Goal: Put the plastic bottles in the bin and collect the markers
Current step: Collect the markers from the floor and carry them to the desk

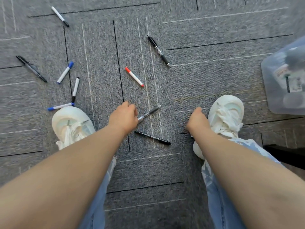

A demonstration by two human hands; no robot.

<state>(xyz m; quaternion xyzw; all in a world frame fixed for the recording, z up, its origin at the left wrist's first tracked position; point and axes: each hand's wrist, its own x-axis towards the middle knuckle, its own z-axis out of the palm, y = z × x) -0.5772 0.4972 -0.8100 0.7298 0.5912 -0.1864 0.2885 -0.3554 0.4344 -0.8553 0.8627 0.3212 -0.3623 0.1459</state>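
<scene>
Collection of the markers is the step in hand; the bottle step cannot be judged, since the clear bin (283,75) well to the right of the right hand (197,120) is too blurred to show its contents. The left hand (123,117) is closed on one end of a clear-barrelled pen (149,113), whose long axis runs diagonally, tip pointing up and to the right, away from the hand. The right hand is curled into a loose fist beside the right shoe (226,114); whether it holds anything cannot be told. A black marker (152,138) lies on the carpet (206,76) just below and between the hands, its long axis nearly horizontal, sloping down to the right. A red-capped marker (134,77) lies beyond the left hand, cap pointing up-left. Further markers lie scattered well to the left of the left hand. The next move probably calls for lifting the gripped pen clear, then reaching for the black marker.
</scene>
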